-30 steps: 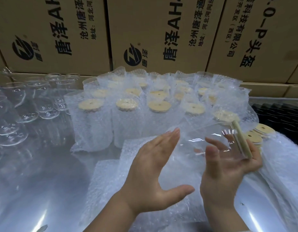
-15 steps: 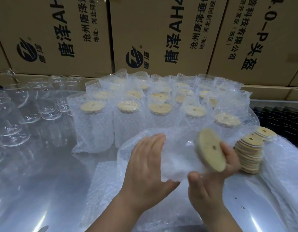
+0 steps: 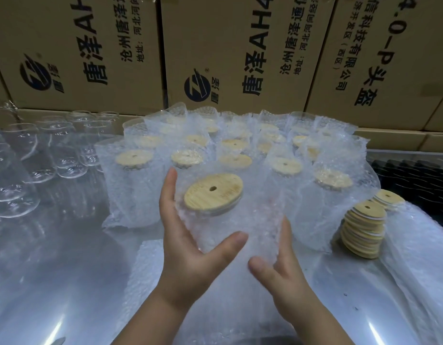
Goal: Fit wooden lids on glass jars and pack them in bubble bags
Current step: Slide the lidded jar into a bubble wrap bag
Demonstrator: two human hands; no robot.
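Stacked cartons [image 3: 215, 46] are backing the shiny table [image 3: 66, 270] in my head view, where the left hand [image 3: 188, 245] and right hand [image 3: 282, 275] are both clasping a lidded jar [image 3: 213, 195] inside its bubble bag [image 3: 260, 195], above the table. Many bagged jars [image 3: 133, 190] are standing behind. Bare glass jars [image 3: 23, 170] and stacked wooden lids [image 3: 362, 232] are waiting, so I am judging the job roughly half done.

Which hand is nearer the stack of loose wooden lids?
Right. The right hand holds the bagged jar on the side facing the stack of loose lids; the left hand grips its far side.
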